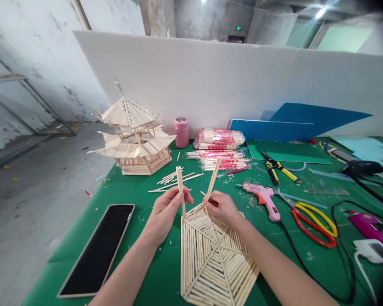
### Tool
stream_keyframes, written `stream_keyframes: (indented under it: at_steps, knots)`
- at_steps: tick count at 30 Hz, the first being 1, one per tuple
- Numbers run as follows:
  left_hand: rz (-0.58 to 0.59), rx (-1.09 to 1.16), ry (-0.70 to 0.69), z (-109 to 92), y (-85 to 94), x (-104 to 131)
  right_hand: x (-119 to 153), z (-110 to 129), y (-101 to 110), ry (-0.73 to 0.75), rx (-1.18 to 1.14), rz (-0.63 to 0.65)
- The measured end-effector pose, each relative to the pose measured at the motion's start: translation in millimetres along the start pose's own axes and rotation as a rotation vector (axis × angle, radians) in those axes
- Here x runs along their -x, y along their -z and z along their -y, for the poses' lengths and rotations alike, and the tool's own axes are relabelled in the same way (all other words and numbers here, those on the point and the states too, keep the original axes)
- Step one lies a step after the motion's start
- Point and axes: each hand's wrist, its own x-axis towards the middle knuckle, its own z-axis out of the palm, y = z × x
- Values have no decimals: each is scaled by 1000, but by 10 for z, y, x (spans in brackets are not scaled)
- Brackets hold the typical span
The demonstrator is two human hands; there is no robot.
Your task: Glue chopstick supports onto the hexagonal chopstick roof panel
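Observation:
A flat hexagonal panel of wooden sticks point(210, 259) lies on the green tabletop in front of me. At its far left corner my left hand point(168, 204) pinches an upright bundle of short sticks point(180, 182), whose foot meets the panel's corner. My right hand point(221, 208) grips a second stick bundle point(213, 178) near its lower end, over the panel's far edge. That bundle leans to the right; its foot is hidden by the fingers. Beyond my left hand, loose sticks point(175, 180) are scattered on the table.
A stick pagoda model point(130, 140) stands back left, near a pink canister point(181, 132) and wrapped chopstick packs point(220, 144). On the right lie a pink glue gun point(263, 197) with its cord, scissors point(315, 223) and pliers point(276, 168). A phone point(97, 250) lies left.

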Motion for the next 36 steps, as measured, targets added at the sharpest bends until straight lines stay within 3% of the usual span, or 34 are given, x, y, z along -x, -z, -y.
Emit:
stream_keyframes:
  at_steps: [26,36]
  knots:
    - [27,-51,17,-5,57,-12,-2,26,14,-30,-33,2]
    - [30,-30,15,-13,56,-16,95,21,290,-36,-73,-34]
